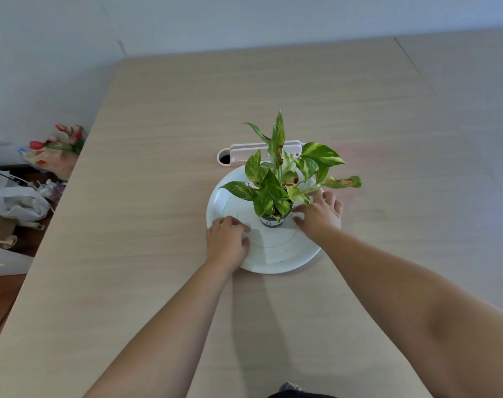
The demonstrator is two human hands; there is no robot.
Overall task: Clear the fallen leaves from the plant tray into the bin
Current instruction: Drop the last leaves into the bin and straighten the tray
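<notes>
Both my forearms run up from the near edge, bare, converging on the white plant tray (276, 254) mid-surface. Left hand (226, 241) rests on the tray's near-left rim, fingers (239, 222) curled loosely, knuckles up; can't tell if anything is pinched under them, nothing shows. Right hand (320, 215) sits on the tray's right side just beside the small pot (272, 221), fingers spread and partly open, fingertips reaching in under the low foliage; whether they already have a leaf I cannot tell, the plant (279, 179) hides them. Pot stands upright near tray centre, between my two hands. Fallen leaves: none clearly visible on the bare white part of the tray, so any left are likely under the canopy on the far-right side, beyond and slightly left of my right fingertips. Right hand is the nearer one for that; left looks placed to steady the tray. Several attached leaves have brown patches and droop right. Bin: no obvious one on the surface; a pale pink holder (261, 152) with a round hole stands just behind the tray. Surface (158, 168) is light wood-grain, otherwise bare, against a plain pale wall. Off its left edge, cluttered floor with bags (17, 202) and a tulip bouquet (63, 145).
</notes>
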